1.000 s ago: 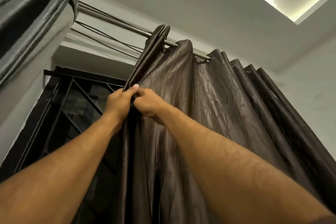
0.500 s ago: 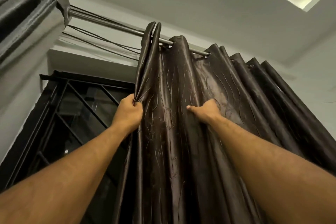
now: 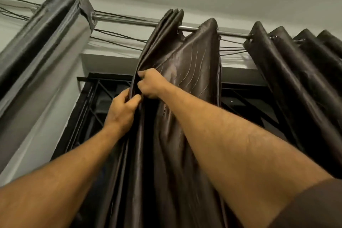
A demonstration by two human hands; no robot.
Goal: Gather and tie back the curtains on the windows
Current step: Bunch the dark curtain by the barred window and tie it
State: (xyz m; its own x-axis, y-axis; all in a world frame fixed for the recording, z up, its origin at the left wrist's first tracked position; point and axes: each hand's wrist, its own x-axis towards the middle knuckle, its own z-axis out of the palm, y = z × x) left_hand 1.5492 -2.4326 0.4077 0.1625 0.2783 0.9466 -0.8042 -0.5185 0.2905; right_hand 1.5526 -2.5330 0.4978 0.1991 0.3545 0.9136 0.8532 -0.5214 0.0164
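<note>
1. Head view, looking up: a dark brown satin curtain with a wavy embossed pattern (image 3: 187, 72) hangs by eyelets from a horizontal silver metal rod (image 3: 129, 21) just under the pale ceiling.
2. The left hand (image 3: 121, 113) has its fingers curled round the bunched left edge of this curtain, thumb pressed on the near face of the folds.
3. The right hand (image 3: 151, 84) sits just above and to the right of the left hand, touching it or nearly so; its fingers pinch the same gathered edge, knuckles toward the camera.
4. Above the hands the gathered folds rise in a tight stack to the rod; right of them one broad pleat spreads out smooth.
5. Further right, past a short bare stretch of rod, the rest of the brown curtain (image 3: 296, 72) hangs in deep regular pleats, running off the right side of the frame.
6. At far left a grey satin curtain (image 3: 48, 46) hangs bunched from the same rod, well apart from the brown one; a long stretch of bare rod lies between them.
7. Thin dark cables (image 3: 118, 38) run along the wall just behind the rod.
8. Behind the gap, a black metal window grille (image 3: 92, 109) shows, uncovered on the left of the hands and again between the broad pleat and the right-hand pleats.
</note>
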